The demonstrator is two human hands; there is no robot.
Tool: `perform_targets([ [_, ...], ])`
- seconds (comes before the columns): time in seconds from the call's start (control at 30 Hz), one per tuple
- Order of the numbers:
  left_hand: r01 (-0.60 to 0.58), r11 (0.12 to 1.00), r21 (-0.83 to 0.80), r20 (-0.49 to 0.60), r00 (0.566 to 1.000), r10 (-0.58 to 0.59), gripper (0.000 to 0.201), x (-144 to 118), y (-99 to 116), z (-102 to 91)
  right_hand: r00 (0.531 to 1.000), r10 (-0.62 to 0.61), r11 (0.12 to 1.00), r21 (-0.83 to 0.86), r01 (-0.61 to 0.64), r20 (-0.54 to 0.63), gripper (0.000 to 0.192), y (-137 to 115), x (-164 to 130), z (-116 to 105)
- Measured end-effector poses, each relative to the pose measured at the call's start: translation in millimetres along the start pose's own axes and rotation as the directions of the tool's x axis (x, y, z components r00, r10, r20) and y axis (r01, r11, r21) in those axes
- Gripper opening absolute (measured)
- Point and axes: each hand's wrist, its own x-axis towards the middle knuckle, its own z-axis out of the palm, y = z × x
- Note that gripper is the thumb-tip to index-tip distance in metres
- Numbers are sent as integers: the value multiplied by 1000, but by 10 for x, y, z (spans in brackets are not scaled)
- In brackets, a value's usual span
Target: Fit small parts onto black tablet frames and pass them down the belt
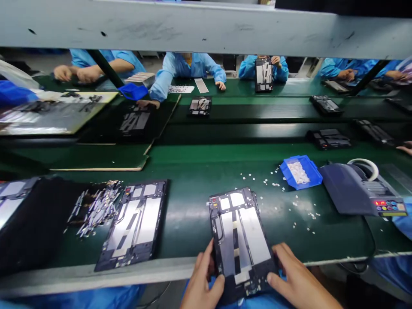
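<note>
Left hand [202,281] and right hand [298,281] both clamp the near end of the open tablet chassis [240,240], fingers curled on its side edges w/ thumbs on top; its near end overhangs the counter [193,176] edge toward the person, long axis running straight away, both hands equally near. Open room ahead: bare green belt, loose white bits, then blue parts bin [301,171] and tape dispenser [360,191] to the right; a second chassis [133,223] lies well apart to the left.
</note>
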Motion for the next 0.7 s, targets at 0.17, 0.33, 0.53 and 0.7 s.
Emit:
perform_targets([
  [0.17, -26, 996, -87, -98, 995, 17, 81, 276, 154, 21, 987, -93, 996, 1, 94, -128, 64, 88, 316, 11],
  [0.33, -80, 982, -172, -51, 996, 72, 80, 456, 347, 178, 973, -186, 980, 48, 194, -138, 73, 89, 374, 224],
  [0.53, -70, 968, -241, 62, 994, 88, 80, 425, 294, 249, 956, -220, 959, 135, 248, -194, 77, 226, 132, 398],
  [0.7, -172, 982, -76, 40, 984, 175, 72, 459, 230, 100, 970, -174, 970, 140, 198, -169, 72, 361, 134, 367],
])
